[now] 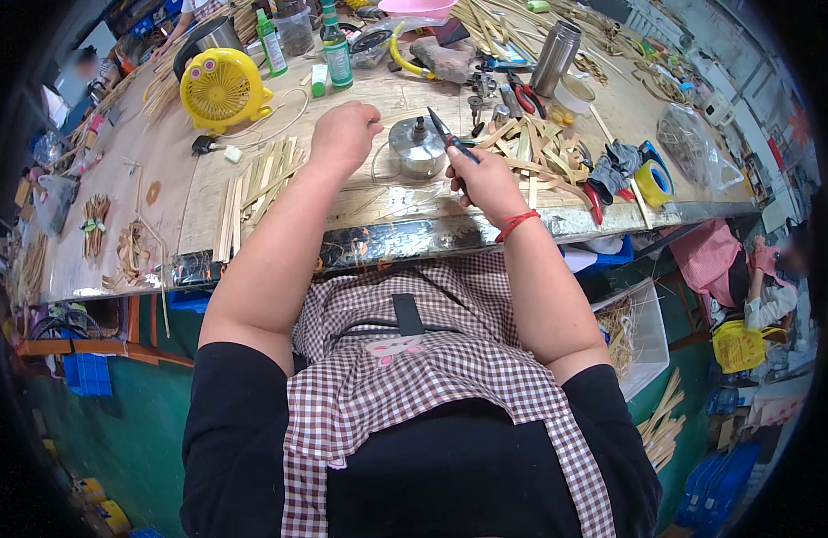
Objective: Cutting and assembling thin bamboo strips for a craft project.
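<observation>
My right hand [487, 184], with a red cord round the wrist, grips a knife [450, 136] by its dark handle. The narrow, dark blade points up and away to the left. Just left of the knife stands a round, shiny metal burner-like pot [418, 161] with a dark knob on top. On the pot's other side, my left hand [345, 137] hovers over the wooden table with its fingers curled together. Whatever those fingers may hold is too small to make out. Flat pale bamboo strips [268, 184] lie below my left wrist.
A yellow fan [221, 90] and a green bottle [337, 54] stand beyond my left hand. Right of my right hand are loose woven strips [544, 152], red-handled pliers [524, 96] and yellow tape [653, 183]. A steel flask [555, 58] stands farther back. Other people work at the sides.
</observation>
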